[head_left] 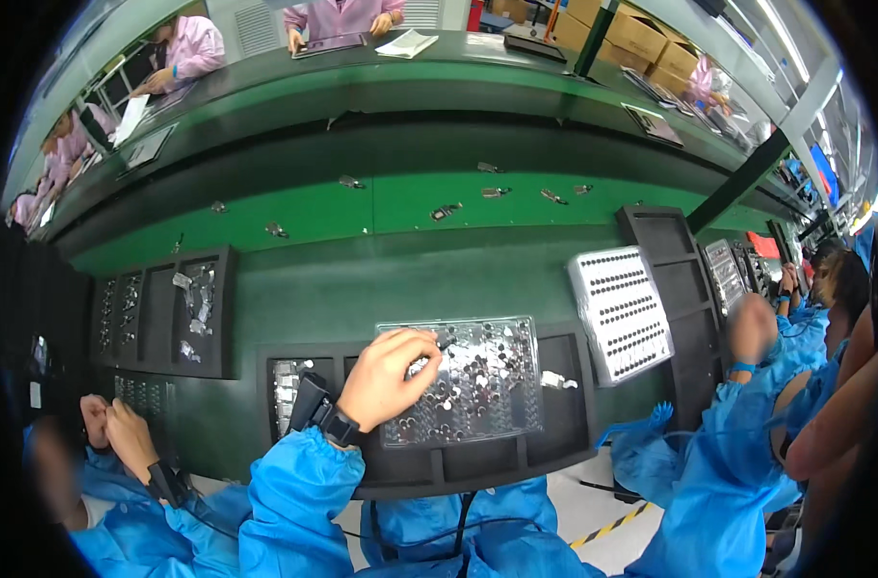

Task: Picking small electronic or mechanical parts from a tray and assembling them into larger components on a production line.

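My left hand (391,379) comes in from the lower left, with a black band on its wrist. Thumb and fingers are closed in a pinch over the upper left of a clear plastic tray (393,435). A tiny dark spot shows by the fingertips; what they hold is too small to name. Small round dark and silvery parts (472,378) lie thickly in the clear tray. That tray rests on a black compartment tray (482,466). My right hand cannot be made out; the blue sleeve at the right seems to be a co-worker's.
A white tray (624,313) with rows of black dots overlaps another black tray (662,231) at the right. Left stands a black parts tray (157,332). Small metal parts (445,211) are scattered across the green surface beyond. Co-workers' hands (131,433) work close by.
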Demonstrator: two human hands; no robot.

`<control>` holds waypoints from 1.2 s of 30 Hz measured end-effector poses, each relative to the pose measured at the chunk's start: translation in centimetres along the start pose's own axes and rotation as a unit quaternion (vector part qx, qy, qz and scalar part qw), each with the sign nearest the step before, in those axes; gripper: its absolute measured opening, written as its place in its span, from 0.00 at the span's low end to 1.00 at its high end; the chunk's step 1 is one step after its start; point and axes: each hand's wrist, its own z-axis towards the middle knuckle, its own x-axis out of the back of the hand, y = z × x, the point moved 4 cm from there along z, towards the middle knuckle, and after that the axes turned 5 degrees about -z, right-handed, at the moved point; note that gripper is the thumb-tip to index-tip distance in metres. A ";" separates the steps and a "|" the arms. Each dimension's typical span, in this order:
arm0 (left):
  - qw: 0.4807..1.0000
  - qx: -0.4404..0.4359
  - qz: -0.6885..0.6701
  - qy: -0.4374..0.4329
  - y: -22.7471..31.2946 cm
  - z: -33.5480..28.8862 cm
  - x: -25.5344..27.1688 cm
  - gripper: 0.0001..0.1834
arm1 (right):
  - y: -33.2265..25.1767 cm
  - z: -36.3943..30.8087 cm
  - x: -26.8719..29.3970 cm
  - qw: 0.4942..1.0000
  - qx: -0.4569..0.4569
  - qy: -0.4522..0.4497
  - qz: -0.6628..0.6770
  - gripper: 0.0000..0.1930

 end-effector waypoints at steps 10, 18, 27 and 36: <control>1.000 -0.008 0.001 0.025 0.0 0.5 0.1 0.06 | 3.4 2.6 -1.0 0.998 0.031 -0.015 -0.058 0.13; 0.998 -0.009 0.060 0.033 0.5 -2.7 0.5 0.06 | -1.7 -2.5 1.8 1.000 0.026 -0.012 0.009 0.16; 0.998 -0.049 0.028 0.019 -0.5 -0.4 0.0 0.06 | -14.6 -4.7 10.9 0.978 0.064 0.078 0.185 0.19; 0.998 -0.005 0.037 0.045 0.3 -1.0 0.5 0.04 | -27.1 -8.3 13.4 0.909 0.145 0.071 0.383 0.22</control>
